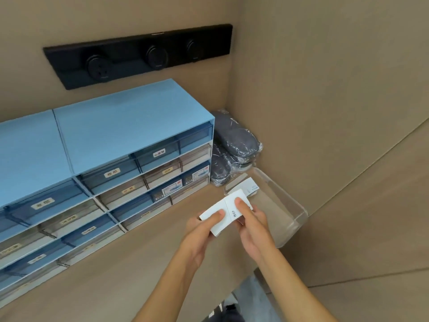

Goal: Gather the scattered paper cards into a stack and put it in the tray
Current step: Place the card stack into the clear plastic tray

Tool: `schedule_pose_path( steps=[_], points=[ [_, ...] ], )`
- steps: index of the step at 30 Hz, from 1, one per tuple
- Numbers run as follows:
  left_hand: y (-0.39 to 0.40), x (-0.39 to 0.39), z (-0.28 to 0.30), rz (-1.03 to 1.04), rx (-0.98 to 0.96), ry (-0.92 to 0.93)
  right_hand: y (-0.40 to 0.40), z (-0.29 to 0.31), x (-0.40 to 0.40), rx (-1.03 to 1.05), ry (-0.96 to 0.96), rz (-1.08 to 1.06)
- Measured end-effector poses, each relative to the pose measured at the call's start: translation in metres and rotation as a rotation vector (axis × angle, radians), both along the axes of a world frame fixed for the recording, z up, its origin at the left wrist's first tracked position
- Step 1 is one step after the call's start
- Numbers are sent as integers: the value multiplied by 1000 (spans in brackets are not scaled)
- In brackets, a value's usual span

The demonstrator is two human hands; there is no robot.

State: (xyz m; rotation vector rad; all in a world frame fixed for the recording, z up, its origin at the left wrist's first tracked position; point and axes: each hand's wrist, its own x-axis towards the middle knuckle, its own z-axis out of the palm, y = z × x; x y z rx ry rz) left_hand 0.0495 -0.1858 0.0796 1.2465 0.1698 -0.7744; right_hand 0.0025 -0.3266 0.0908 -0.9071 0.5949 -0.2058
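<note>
A bundle of white paper cards (226,209) is held above the beige desk, just left of a clear plastic tray (291,206). My left hand (202,231) grips the bundle's left end with the thumb on top. My right hand (251,223) grips the right end, its thumb pressing the top card. Inside the tray, at its far end, lie more white cards (248,185), partly hidden behind the held bundle.
Blue drawer units (111,173) with labelled drawers fill the desk's left side. Dark items wrapped in plastic (234,147) sit in the back corner behind the tray. A black socket strip (139,54) is on the wall. A beige side wall stands close on the right.
</note>
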Motion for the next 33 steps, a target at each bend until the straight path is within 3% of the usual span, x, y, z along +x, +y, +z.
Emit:
schedule_pose_path(
  steps=[11, 17, 22, 25, 29, 33],
  points=[
    [-113, 37, -8, 51, 107, -6, -109, -24, 31, 260, 37, 25],
    [-140, 49, -18, 142, 138, 34, -124, -40, 51, 307, 66, 76],
    [-140, 55, -20, 80, 239, 3, -125, -52, 59, 312, 102, 46],
    [-137, 60, -20, 98, 422, -108, -130, -58, 65, 351, 151, -38],
    [-132, 62, -28, 179, 738, -362, -136, -64, 78, 254, 233, -80],
    [-141, 57, -31, 19, 589, -359, -137, -68, 86, 205, 249, -71]
  ],
)
